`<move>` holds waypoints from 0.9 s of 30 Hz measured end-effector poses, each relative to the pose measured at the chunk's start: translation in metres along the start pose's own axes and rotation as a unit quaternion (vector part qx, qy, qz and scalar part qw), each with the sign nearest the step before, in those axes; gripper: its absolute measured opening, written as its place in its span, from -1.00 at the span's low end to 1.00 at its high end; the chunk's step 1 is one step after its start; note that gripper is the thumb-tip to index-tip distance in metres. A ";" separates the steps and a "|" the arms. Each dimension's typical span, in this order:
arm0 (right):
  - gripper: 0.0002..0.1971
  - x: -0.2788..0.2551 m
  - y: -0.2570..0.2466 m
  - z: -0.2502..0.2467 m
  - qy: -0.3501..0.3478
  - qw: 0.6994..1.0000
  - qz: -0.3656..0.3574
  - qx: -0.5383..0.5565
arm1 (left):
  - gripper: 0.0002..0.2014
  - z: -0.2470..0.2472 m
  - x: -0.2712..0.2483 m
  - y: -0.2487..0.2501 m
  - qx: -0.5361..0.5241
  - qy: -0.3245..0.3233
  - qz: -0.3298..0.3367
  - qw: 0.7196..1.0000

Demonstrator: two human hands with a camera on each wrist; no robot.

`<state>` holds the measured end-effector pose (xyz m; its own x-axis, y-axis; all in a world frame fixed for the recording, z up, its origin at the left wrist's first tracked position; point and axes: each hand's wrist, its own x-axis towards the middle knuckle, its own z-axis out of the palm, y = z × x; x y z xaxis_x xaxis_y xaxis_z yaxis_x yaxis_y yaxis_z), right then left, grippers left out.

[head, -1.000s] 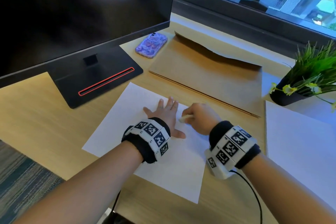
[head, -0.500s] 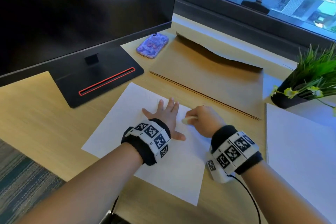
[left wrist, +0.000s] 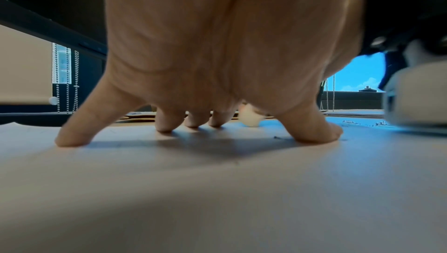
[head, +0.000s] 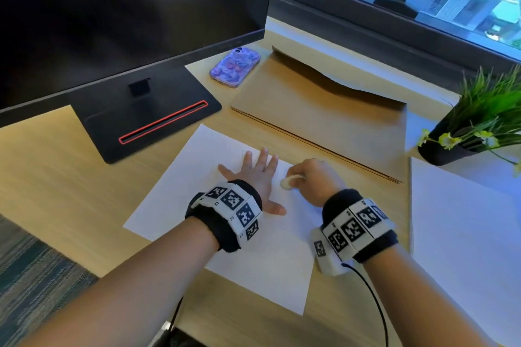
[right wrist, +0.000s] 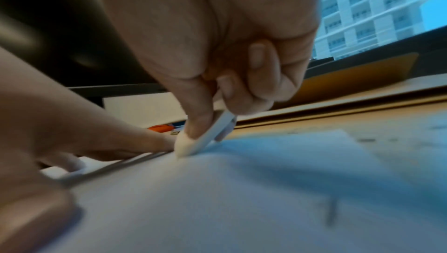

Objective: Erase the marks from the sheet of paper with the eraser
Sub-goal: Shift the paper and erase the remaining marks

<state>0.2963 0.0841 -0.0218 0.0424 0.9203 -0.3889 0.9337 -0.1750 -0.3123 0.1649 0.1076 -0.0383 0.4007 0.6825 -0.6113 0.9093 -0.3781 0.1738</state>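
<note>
Head view: the left hand (head: pixel 258 177) lies flat, fingers spread on the sheet of paper (head: pixel 180 194). Just right of those fingers, the right hand (head: pixel 315 180) pinches the eraser (head: pixel 289 181), tip down on the sheet, bare paper toward its near edge.

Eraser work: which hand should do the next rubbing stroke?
Right. The right hand already pinches the eraser with its tip on the paper. The left hand lies flat, fingers spread, pinning the sheet.

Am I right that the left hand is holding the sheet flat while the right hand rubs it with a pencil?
Not quite: the right hand rubs with a white eraser, not a pencil, as the head view shows. The left hand does press the sheet flat.
</note>
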 end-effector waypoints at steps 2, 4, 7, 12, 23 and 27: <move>-0.80 0.010 -0.004 -0.003 0.039 0.999 0.021 0.027 | 0.07 0.000 -0.001 0.000 0.001 0.003 0.001 1.000; -0.73 0.017 -0.009 -0.005 0.070 0.995 0.041 0.050 | 0.07 -0.001 -0.001 -0.001 0.001 0.005 0.002 1.000; -0.66 0.018 -0.008 -0.006 0.083 0.995 0.043 0.031 | 0.06 -0.001 -0.001 -0.001 0.007 0.004 0.003 1.000; -0.74 0.007 0.002 0.000 -0.032 0.995 0.002 -0.099 | 0.05 -0.002 -0.002 0.002 0.004 -0.004 0.003 1.000; -0.71 0.006 0.008 -0.003 -0.002 0.989 -0.032 -0.144 | 0.08 -0.004 0.000 0.003 0.012 -0.010 0.001 1.000; -0.76 0.017 0.002 -0.007 0.036 0.993 -0.015 -0.108 | 0.07 -0.003 0.001 0.003 0.018 -0.010 0.000 1.000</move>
<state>0.3015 0.1017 -0.0234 0.0307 0.9481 -0.3163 0.9891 -0.0743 -0.1269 0.1689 0.1091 -0.0360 0.3986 0.6694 -0.6269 0.9041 -0.4016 0.1461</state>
